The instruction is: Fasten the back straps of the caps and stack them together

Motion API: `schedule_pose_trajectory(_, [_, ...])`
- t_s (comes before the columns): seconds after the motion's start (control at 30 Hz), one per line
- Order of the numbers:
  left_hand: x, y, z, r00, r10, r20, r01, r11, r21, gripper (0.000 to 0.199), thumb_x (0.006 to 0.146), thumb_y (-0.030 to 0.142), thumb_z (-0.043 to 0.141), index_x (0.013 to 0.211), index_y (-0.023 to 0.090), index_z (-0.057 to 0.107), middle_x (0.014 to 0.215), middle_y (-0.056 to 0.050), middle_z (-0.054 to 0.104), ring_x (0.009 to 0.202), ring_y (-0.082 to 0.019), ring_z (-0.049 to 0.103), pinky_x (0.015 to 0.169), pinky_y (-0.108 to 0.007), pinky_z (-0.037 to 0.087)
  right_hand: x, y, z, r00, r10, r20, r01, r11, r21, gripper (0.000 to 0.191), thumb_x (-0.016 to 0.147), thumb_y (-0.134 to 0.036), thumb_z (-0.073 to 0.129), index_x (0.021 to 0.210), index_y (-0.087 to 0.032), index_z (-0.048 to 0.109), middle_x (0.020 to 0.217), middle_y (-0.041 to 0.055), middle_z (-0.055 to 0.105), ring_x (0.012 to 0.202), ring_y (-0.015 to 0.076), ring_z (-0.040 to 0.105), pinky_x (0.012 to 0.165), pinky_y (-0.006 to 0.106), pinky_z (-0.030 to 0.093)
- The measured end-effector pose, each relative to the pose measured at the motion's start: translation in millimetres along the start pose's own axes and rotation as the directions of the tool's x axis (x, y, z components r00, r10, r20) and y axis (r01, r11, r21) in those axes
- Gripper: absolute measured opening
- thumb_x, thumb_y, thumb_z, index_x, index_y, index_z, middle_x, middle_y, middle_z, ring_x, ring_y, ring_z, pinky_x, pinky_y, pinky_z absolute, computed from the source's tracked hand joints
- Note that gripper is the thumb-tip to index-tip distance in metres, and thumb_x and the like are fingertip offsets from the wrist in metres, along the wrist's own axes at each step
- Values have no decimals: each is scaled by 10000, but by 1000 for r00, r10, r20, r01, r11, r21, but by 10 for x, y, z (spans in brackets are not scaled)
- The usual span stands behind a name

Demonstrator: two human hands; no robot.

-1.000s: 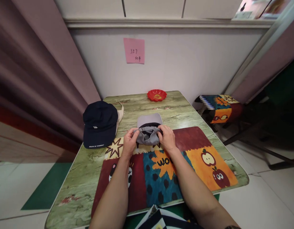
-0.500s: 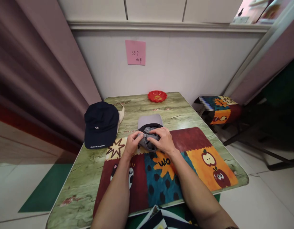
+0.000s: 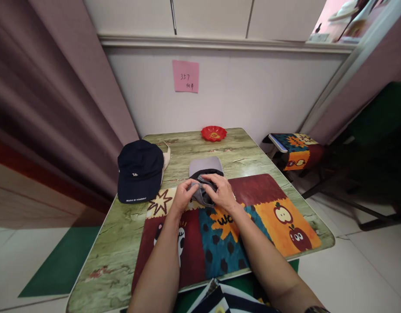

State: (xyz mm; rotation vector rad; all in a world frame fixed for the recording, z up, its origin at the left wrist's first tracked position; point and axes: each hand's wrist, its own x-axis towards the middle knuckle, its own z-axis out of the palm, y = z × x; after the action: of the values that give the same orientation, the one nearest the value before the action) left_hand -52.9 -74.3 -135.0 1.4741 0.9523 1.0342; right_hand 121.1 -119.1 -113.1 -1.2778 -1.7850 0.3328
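Observation:
A grey cap (image 3: 206,165) lies at the middle of the table with its brim toward the wall and its inside facing up. My left hand (image 3: 183,196) pinches the cap's near left edge, by the strap. On the right side, my right hand (image 3: 220,191) grips the cap's strap area between thumb and fingers. The fingers partly hide the strap and the cap's inside. A navy cap (image 3: 140,169) rests at the table's left edge, with a cream-coloured cap (image 3: 167,158) partly hidden behind it.
A colourful mat (image 3: 252,217) lies under my forearms on the green wood-patterned table (image 3: 99,256). A red scalloped dish (image 3: 213,133) stands at the back. Beyond the table's right side is a stool with a patterned cover (image 3: 298,150) and a phone-like object (image 3: 278,142).
The camera view has shifted slightly. My hands stay on the grey cap, with the fingers a little differently placed around the strap.

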Motion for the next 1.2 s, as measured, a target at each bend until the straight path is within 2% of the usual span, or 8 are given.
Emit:
schedule_pose_trajectory(0.2, [-32,56,-7,999,21,29,-20,999,-48,267,830,418,610,818,161,686,783,-16,643,739,-164,559,685,-254,436,42,-64,117,999,27,33,-24,995,-98,148,898,-290,631,999,-265,737,971,55,737,942,239,646,882,375,436])
schedule_pose_trajectory(0.27, [-47,54,-21,998,-3,62,8,996,-84,257,821,405,611,870,163,685,802,-16,643,739,-162,558,680,-252,435,21,-16,148,999,52,-11,-52,998,-19,126,890,-285,630,954,-259,735,957,52,732,932,235,645,872,370,445])
schedule_pose_trajectory(0.33, [-53,32,-34,993,-28,115,41,993,-112,259,786,377,641,934,167,671,806,-11,638,716,-154,554,667,-248,433,-4,44,169,994,99,-52,-90,984,151,111,879,-301,629,902,-244,722,931,46,726,909,221,647,863,354,461])
schedule_pose_trajectory(0.4, [-50,-3,-41,988,-40,147,58,991,-118,275,744,344,673,955,168,651,813,-9,632,705,-149,553,661,-246,436,-27,104,184,984,177,-29,-154,917,368,121,853,-333,642,873,-227,697,898,37,714,863,206,647,826,330,485])
schedule_pose_trajectory(0.5, [-33,-51,-41,989,-59,132,70,994,-80,267,712,319,693,928,169,641,813,-10,627,692,-146,549,643,-243,438,-55,176,196,953,291,89,-285,749,598,195,799,-399,677,865,-215,664,852,19,690,792,189,635,749,300,507])
schedule_pose_trajectory(0.67, [-14,-74,-36,990,-65,125,68,998,-19,234,721,335,693,882,168,661,818,-20,640,691,-149,552,632,-245,436,-77,244,197,919,346,189,-370,595,713,266,803,-463,664,887,-211,690,918,23,701,859,189,638,807,301,513])
schedule_pose_trajectory(1.03, [-28,3,11,987,-113,113,116,993,-20,241,712,390,730,775,171,651,738,-1,625,651,-139,540,605,-240,428,-88,342,199,922,327,209,-375,616,692,316,817,-459,666,1002,-212,732,1026,49,719,961,214,649,871,327,508])
schedule_pose_trajectory(1.2, [-28,-5,23,986,-134,99,143,986,-87,266,706,407,748,775,168,653,742,-18,651,657,-148,571,621,-253,458,-87,342,210,929,331,166,-351,644,680,237,813,-402,654,933,-208,718,1029,58,721,961,213,651,889,339,500])
